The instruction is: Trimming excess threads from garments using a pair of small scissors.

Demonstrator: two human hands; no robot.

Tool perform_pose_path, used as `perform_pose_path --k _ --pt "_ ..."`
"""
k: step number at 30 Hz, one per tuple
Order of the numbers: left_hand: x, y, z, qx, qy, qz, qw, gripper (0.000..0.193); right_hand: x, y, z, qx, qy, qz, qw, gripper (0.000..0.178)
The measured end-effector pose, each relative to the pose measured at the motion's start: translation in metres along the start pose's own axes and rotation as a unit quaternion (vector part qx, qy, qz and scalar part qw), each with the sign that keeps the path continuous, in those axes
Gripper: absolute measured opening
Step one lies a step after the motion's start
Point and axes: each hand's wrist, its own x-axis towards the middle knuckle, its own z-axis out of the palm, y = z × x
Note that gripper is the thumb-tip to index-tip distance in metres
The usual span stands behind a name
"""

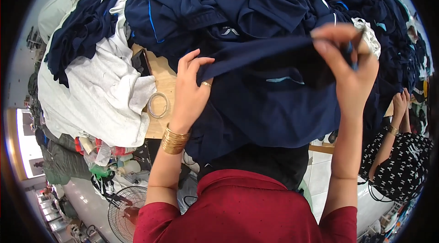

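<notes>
A navy blue garment (274, 117) with a small light-blue strip on it lies spread in front of me and hangs over the table's near edge. My left hand (188, 94), with a ring and gold bangles, pinches the left end of a raised fold of it. At the fold's right end, the thumb and forefinger of my right hand (350, 67) close on the cloth. That hand is smeared by motion. A small blue-and-dark tool (353, 55) sits in its palm, perhaps thread snips; its kind is unclear.
Navy garments (256, 0) are heaped at the back and right. White cloth (100, 92) drapes the left side, beside a roll of clear tape (158, 105) on the wooden tabletop (160, 83). A fan (125, 213) stands lower left. Another person (398, 160) works at the right.
</notes>
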Motion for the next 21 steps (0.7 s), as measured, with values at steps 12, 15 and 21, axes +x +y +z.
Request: perform_pose_path --k 12,15,21 --pt "-0.010 -0.011 0.004 -0.589 -0.064 -0.359 0.722 0.026 0.026 0.058 0.088 0.066 -0.052 -0.058 0.995 0.020" --pt "-0.018 -0.018 0.005 -0.614 -0.057 -0.361 0.700 0.028 -0.026 0.052 0.083 0.083 -0.113 0.067 0.988 0.015" --pt "-0.020 -0.012 0.008 -0.623 -0.062 -0.357 0.693 0.031 -0.095 0.057 0.083 0.136 -0.068 0.192 0.970 0.026"
